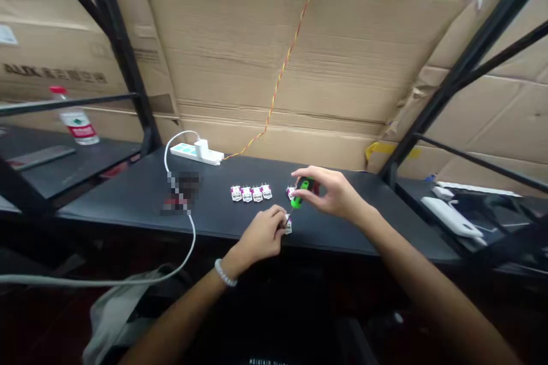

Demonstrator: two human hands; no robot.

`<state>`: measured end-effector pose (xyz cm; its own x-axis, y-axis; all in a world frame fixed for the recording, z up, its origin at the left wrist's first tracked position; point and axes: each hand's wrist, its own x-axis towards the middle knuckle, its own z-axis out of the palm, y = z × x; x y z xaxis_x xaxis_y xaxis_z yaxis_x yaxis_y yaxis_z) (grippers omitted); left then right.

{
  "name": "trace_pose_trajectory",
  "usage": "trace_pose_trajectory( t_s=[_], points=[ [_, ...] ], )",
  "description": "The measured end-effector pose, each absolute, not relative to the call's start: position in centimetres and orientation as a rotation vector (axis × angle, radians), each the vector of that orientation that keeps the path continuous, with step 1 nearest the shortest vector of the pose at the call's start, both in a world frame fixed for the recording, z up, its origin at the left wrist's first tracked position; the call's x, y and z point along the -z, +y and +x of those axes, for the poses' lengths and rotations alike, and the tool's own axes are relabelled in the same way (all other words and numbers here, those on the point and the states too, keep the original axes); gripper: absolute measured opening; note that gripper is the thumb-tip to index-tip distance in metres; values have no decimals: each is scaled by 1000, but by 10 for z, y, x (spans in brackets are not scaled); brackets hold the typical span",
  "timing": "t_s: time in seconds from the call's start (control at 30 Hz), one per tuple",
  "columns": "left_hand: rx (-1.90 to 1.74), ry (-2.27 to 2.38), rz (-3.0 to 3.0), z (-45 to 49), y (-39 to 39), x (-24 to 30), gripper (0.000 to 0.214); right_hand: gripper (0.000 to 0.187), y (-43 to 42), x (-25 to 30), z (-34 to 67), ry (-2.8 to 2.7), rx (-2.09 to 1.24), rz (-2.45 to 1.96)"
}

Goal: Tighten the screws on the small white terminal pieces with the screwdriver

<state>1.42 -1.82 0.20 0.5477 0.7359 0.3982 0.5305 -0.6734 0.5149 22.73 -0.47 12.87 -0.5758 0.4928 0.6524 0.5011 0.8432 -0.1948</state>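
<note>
My right hand [329, 191] is closed round the black and green handle of a screwdriver [305, 188]. The screwdriver is tilted, its thin shaft running down to the left towards my left hand [264, 231]. With its fingers pinched, my left hand holds a small white and purple part [288, 224] low over the table near its front edge; the fingers hide much of it. To the left, several white and purple parts [252, 193] with metal prongs lie in a row. Another such part [291, 192] sits behind the screwdriver, partly covered by it.
A white power strip [188, 152] with a plugged-in charger lies at the back left of the black table [342, 234]. Its white cable [193, 239] hangs over the front edge. Black metal posts [124, 57] stand on both sides, with cardboard [222, 57] behind. A bottle [79, 122] stands far left.
</note>
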Motion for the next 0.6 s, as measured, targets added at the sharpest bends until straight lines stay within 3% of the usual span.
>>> trace_pose_trajectory(
  t_s=[0.1,0.27,0.47,0.6],
  points=[
    [-869,1031,2449,15,-18,-2,18,33,-5,-123,222,-2264,104,-693],
    [-867,1039,2457,14,-17,-1,20,57,-7,-120,216,-2257,-352,-567],
    [-863,1026,2463,14,-18,-1,22,43,-4,-119,220,-2132,-79,-736],
    [-859,1035,2473,14,-17,0,22,56,-10,-116,221,-2160,-332,-671]
  ],
)
